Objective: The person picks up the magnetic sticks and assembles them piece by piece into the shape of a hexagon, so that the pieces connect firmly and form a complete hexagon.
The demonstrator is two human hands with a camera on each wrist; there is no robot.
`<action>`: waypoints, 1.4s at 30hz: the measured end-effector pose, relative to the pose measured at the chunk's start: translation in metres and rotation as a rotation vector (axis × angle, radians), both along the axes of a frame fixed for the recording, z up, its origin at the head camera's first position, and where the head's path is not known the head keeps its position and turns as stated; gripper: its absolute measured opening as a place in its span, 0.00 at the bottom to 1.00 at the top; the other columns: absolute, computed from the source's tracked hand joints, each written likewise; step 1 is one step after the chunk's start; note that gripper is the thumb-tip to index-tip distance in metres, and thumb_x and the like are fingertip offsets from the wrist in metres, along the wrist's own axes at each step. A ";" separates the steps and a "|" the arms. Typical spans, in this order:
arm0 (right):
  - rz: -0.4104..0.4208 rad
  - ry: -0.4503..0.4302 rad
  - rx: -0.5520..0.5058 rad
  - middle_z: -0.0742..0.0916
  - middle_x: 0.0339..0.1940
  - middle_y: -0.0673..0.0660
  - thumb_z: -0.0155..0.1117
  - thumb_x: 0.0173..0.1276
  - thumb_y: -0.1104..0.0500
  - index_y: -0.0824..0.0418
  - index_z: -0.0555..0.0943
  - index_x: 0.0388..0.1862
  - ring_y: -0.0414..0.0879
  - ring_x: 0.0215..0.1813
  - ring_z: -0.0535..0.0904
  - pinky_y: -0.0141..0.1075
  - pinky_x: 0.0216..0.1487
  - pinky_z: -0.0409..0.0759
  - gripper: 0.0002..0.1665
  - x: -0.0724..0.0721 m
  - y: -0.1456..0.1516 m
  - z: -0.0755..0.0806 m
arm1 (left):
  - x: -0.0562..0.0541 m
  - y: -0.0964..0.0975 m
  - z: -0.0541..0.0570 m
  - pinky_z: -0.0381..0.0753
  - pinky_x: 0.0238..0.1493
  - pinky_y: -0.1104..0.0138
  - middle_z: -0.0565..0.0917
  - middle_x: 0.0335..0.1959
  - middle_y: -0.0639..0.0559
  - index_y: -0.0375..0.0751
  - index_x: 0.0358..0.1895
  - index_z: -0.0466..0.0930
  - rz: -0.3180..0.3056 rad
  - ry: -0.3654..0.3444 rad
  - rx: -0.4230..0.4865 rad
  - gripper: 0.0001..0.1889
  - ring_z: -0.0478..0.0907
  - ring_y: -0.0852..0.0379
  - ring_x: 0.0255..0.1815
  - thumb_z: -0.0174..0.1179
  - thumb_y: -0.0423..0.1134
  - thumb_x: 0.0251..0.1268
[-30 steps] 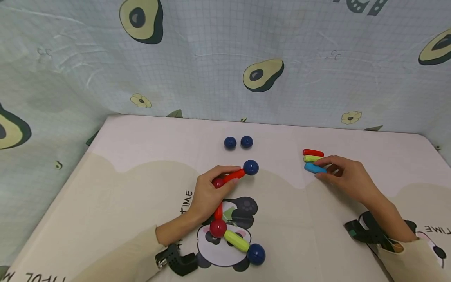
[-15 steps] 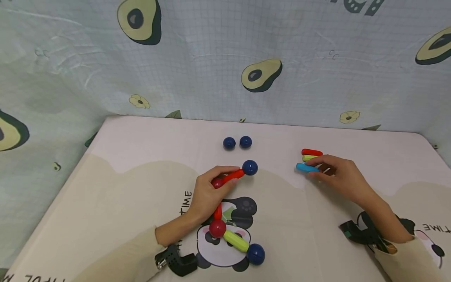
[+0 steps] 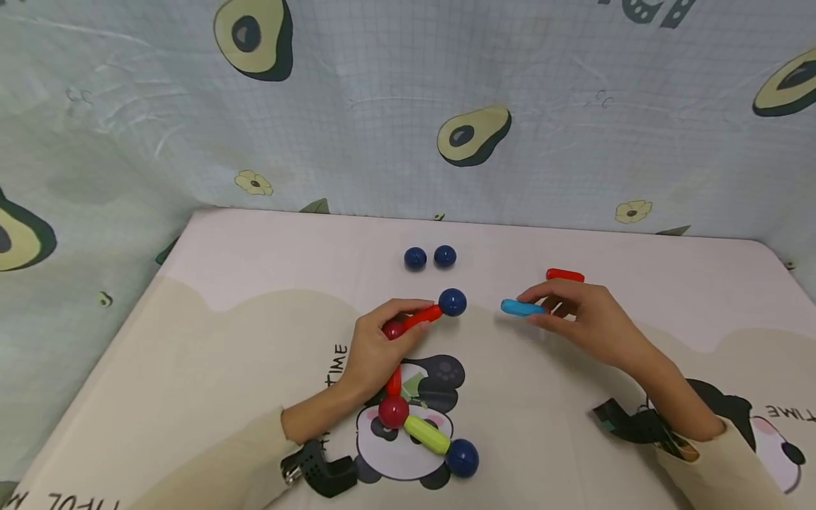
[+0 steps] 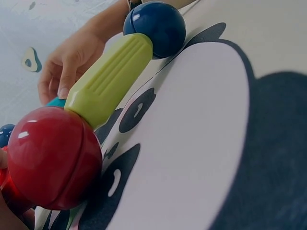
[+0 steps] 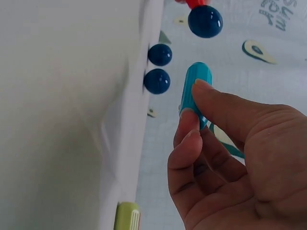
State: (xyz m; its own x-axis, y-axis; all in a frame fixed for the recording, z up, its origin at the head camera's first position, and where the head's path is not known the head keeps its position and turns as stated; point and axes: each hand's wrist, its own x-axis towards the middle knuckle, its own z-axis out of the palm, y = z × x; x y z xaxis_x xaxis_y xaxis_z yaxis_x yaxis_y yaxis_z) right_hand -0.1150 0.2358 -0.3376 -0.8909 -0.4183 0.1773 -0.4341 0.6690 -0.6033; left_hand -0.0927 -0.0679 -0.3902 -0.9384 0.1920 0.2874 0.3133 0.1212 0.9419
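Blue rod [image 5: 194,76] shows lengthwise ribs and a rounded end.

4 blu balls [image 3: 452,302], 2 red balls [image 3: 394,411], 6 sticks [image 3: 428,435] vis.

Ribbed light-blue stick [image 3: 521,307] pinched at one end by the right hand [image 3: 583,322], nearly level, right of centre frame, bent chain [image 3: 394,386] held by the left hand [image 3: 376,347], partly covered, navy ball [image 3: 452,302] and red stick [image 3: 423,317] mid-frame, glossy red ball [image 3: 394,411], yellow-green stick [image 3: 427,435], second navy ball [image 3: 462,458] slanting across lower centre
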 end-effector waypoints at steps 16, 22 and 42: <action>0.067 -0.019 -0.002 0.85 0.41 0.44 0.73 0.56 0.65 0.52 0.83 0.49 0.38 0.37 0.79 0.33 0.37 0.80 0.20 -0.004 -0.026 0.007 | 0.000 0.001 0.001 0.79 0.46 0.60 0.81 0.50 0.54 0.46 0.53 0.82 0.011 -0.005 -0.014 0.16 0.75 0.54 0.49 0.64 0.33 0.61; 0.076 -0.031 -0.007 0.85 0.43 0.44 0.73 0.57 0.64 0.52 0.83 0.49 0.38 0.38 0.79 0.33 0.37 0.80 0.21 -0.006 -0.031 0.007 | 0.001 0.001 0.002 0.78 0.46 0.61 0.82 0.50 0.54 0.46 0.52 0.82 0.011 0.000 -0.014 0.16 0.75 0.54 0.49 0.64 0.33 0.61; 0.108 -0.031 -0.045 0.85 0.42 0.45 0.72 0.59 0.63 0.53 0.83 0.49 0.39 0.38 0.79 0.34 0.38 0.80 0.18 -0.012 -0.042 0.006 | -0.004 -0.003 0.004 0.77 0.45 0.63 0.82 0.46 0.52 0.44 0.53 0.82 -0.020 -0.029 -0.032 0.15 0.76 0.55 0.45 0.63 0.35 0.62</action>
State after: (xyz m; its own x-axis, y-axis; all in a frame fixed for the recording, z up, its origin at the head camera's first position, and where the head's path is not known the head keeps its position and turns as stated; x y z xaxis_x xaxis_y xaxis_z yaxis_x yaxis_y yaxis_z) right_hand -0.1272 0.1939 -0.3317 -0.8463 -0.5046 0.1707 -0.4828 0.5912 -0.6461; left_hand -0.0967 -0.0705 -0.3866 -0.9420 0.2199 0.2536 0.2887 0.1453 0.9463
